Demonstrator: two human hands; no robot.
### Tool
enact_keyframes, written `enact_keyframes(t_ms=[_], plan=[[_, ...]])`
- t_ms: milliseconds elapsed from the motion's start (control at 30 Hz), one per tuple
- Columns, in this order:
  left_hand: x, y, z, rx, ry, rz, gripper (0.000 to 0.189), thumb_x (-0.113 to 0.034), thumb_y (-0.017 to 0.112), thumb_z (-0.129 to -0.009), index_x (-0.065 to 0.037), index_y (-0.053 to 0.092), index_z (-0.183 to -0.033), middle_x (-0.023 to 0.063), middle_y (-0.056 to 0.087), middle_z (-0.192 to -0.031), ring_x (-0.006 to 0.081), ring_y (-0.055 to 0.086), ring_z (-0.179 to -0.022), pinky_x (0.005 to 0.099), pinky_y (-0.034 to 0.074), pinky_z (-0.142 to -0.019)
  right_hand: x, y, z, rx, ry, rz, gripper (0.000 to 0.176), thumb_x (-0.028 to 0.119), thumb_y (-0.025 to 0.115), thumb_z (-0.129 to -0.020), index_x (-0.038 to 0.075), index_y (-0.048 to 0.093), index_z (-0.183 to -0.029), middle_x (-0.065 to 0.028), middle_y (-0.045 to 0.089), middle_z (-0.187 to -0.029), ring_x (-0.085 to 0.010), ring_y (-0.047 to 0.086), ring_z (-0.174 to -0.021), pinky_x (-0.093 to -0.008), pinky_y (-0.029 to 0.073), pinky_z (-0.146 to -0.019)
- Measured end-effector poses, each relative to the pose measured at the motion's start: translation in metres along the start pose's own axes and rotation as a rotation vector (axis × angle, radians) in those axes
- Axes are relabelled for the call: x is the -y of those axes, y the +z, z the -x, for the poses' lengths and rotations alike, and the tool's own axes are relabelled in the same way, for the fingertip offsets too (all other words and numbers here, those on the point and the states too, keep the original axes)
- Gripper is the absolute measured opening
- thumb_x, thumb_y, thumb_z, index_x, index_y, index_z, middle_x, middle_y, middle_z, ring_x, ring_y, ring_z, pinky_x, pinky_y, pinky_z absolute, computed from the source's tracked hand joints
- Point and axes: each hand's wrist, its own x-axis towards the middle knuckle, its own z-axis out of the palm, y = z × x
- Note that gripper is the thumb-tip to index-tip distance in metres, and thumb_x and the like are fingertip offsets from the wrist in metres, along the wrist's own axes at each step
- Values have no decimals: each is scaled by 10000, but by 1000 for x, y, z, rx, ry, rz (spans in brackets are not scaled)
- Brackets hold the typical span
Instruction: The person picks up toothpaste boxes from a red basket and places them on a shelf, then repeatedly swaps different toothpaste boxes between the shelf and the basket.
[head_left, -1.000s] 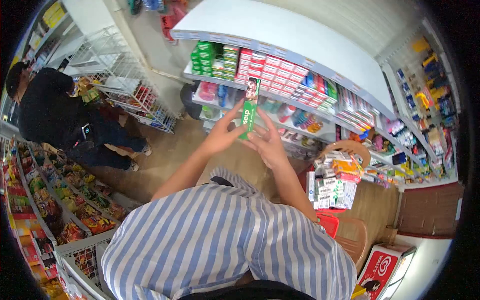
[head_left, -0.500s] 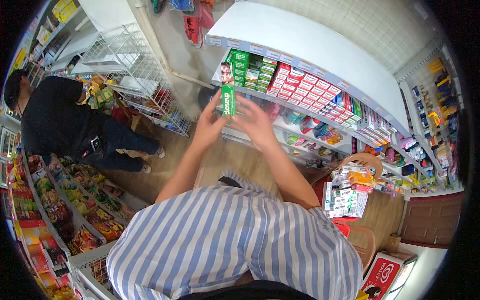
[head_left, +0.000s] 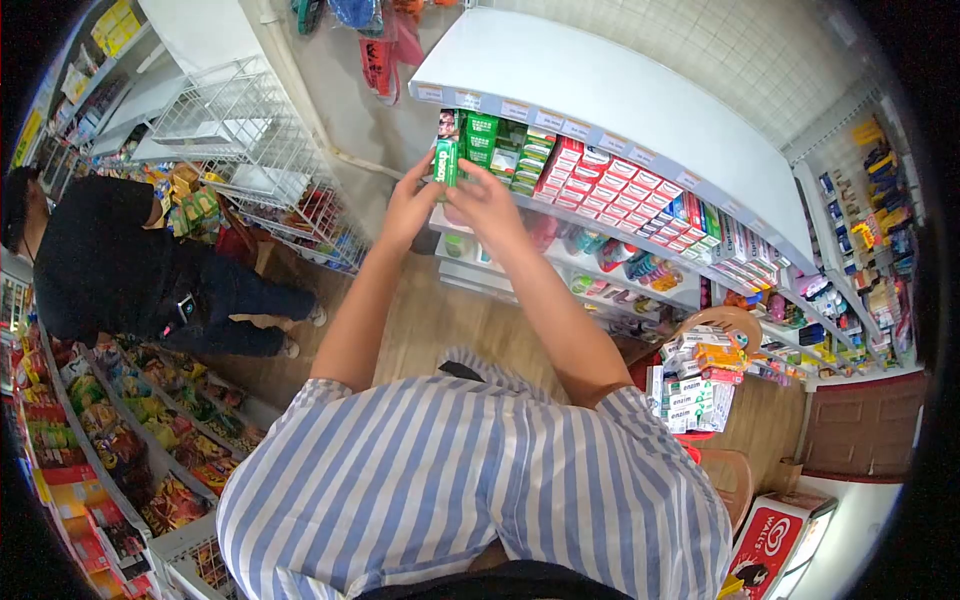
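Note:
A green Closeup box (head_left: 446, 160) stands upright between my two hands, at the left end of the toothpaste shelf. My left hand (head_left: 412, 203) has its fingers on the left side of the box. From the right, my right hand (head_left: 482, 200) touches the same box with thumb and fingertips. Just behind and to the right are stacked green boxes (head_left: 480, 140). Rows of red and white boxes (head_left: 610, 188) fill the middle of that shelf.
A person in black (head_left: 110, 260) stands at the left by a wire rack (head_left: 215, 125). Snack shelves (head_left: 130, 400) run along the lower left. At the right, a chair (head_left: 725, 320) stands beside a pile of Enzim boxes (head_left: 690, 392). A Wall's box (head_left: 768, 540) lies lower right.
Both my hands have moved forward and slightly left with the Closeup box, bringing it closer to the shelf's left end. The person in black has shifted slightly.

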Motion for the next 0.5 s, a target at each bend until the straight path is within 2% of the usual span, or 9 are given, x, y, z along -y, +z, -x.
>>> enact_keyframes(t_ms=[133,200,233,300,333,400,500], plan=[[-3,1,-11,-9,36,-47,561,-123,597,-836,-61,465,-1377,59,571,-1170,126,553,-917,246,444,-773,-3,-1,-10,-41,-14,1,585,-4,644,-855,46,384,-1376,-169,542,-1243,-195,591,-1060,-329,549,-858],[-3,1,-19,14,-51,11,517,-166,578,-856,-54,492,-1354,95,557,-1249,171,530,-1065,252,406,-893,-3,-1,-11,-59,7,-57,613,-33,658,-828,36,384,-1373,-171,538,-1248,-183,591,-1036,-324,545,-862],[3,-1,-26,15,-50,11,517,-166,578,-856,-54,492,-1354,95,557,-1249,171,530,-1065,252,406,-893,-4,-1,-11,-60,6,-57,613,-33,658,-828,36,384,-1373,-171,538,-1248,-183,591,-1036,-324,545,-862],[17,-7,-41,24,72,78,506,-284,492,-900,-66,491,-1358,105,517,-1336,213,458,-1211,321,330,-1006,-6,-1,-9,-47,-52,-1,655,-66,678,-787,25,390,-1368,-180,535,-1263,-151,585,-969,-295,537,-823],[17,-6,-44,26,75,78,506,-284,492,-900,-66,491,-1358,105,517,-1336,213,458,-1211,321,330,-1006,-6,0,-9,-48,-56,0,655,-66,678,-787,25,390,-1368,-180,535,-1263,-151,585,-969,-295,537,-823],[18,-3,-50,-9,50,58,546,-387,369,-934,-68,486,-1361,90,483,-1388,227,405,-1279,400,268,-1053,-7,2,-9,-72,-98,87,689,-85,691,-753,21,396,-1367,-189,539,-1266,-119,564,-914,-264,518,-763],[23,-2,-60,11,12,62,574,-418,297,-952,-65,474,-1369,70,481,-1392,216,393,-1292,448,253,-1053,-7,7,-9,-107,-115,105,690,-79,697,-748,23,403,-1363,-193,549,-1258,-105,558,-879,-252,501,-725]])
